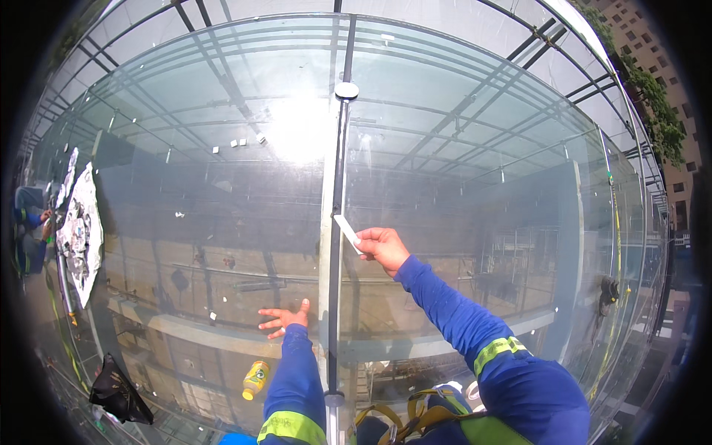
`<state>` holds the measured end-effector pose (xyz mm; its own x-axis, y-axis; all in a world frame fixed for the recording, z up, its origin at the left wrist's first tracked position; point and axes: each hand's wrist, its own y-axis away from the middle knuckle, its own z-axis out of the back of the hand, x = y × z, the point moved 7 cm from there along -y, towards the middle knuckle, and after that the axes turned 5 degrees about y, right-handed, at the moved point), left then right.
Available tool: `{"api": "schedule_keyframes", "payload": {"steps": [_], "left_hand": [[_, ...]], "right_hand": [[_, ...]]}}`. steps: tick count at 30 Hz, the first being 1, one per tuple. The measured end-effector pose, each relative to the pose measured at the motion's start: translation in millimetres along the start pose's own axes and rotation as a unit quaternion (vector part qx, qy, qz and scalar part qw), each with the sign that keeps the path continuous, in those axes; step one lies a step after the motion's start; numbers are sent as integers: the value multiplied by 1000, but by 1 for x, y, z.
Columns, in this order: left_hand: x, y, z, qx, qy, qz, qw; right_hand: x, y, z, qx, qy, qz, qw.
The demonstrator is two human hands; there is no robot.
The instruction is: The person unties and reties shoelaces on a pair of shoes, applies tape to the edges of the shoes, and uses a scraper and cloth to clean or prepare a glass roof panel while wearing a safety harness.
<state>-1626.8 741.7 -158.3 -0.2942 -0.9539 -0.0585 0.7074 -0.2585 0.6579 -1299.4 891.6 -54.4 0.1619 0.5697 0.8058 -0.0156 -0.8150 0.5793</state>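
Observation:
My right hand (380, 248) pinches a flat white strip (346, 233) between thumb and fingers. The strip's far end meets the dark joint (340, 163) that runs between two large glass panes. To the left of that joint, my left hand (285, 320) is spread with its fingers apart, resting on or just above the left glass pane (185, 259); it holds nothing. A round white disc (346, 90) sits on the joint farther away. Below my left hand, beside the forearm, lies a yellow bottle (256, 379).
Several small white blocks (233, 143) are scattered on the left pane. Crumpled silvery sheeting (80, 230) lies at far left, near another person (31, 222). A black bag (119, 393) is at lower left. A yellow strap (617, 222) runs along the right edge. My harness (404, 423) shows below.

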Motion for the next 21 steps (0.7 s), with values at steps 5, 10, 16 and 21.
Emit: {"api": "schedule_keyframes", "payload": {"steps": [5,10,16,21], "left_hand": [[15,-17,26,-43,-15,-2,999],[-11,12,-14,-7,-60,-2,998],[2,-24,-19,-91,-74,-78,990],[8,-17,-4,-50,-55,-23,997]], "right_hand": [[205,-28,-13,179,-93,11,979],[358,-44,212,-317,115,127,933],[266,7,229,-304,51,127,943],[185,53,194,-240,48,111,963]]}}
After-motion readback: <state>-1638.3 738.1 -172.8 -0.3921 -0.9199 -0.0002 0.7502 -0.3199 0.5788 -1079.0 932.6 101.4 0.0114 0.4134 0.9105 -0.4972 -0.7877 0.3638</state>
